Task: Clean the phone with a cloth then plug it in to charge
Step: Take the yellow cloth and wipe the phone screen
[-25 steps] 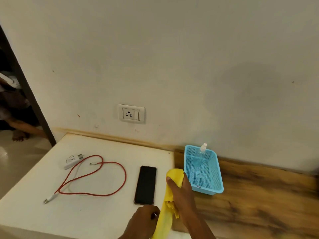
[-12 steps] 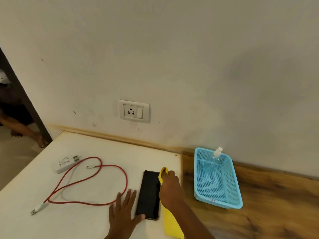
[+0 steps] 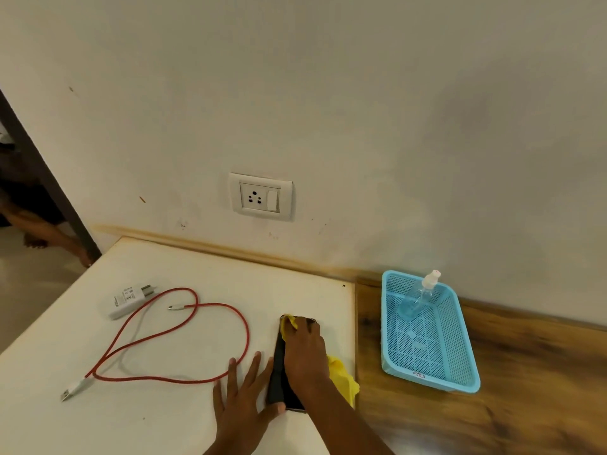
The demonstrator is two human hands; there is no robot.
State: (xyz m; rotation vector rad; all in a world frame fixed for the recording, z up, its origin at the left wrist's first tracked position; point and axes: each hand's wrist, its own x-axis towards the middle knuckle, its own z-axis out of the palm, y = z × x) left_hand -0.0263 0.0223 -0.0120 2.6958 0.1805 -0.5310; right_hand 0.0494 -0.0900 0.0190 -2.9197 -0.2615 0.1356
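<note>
the right hand (image 3: 303, 351) presses a yellow cloth (image 3: 341, 376) flat on the black phone (image 3: 279, 379) at 6 o'clock on the white counter (image 3: 184, 415), fingers closed over the cloth, while the left hand (image 3: 244, 408) lies open, steadying the phone's near corner.

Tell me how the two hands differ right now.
The left hand lies flat with fingers spread, steadying the phone at its near left edge. The right hand is curled on top of the phone, pressing the yellow cloth against the screen. The left hand holds nothing; the right hand holds the cloth. Both touch the phone.
</note>
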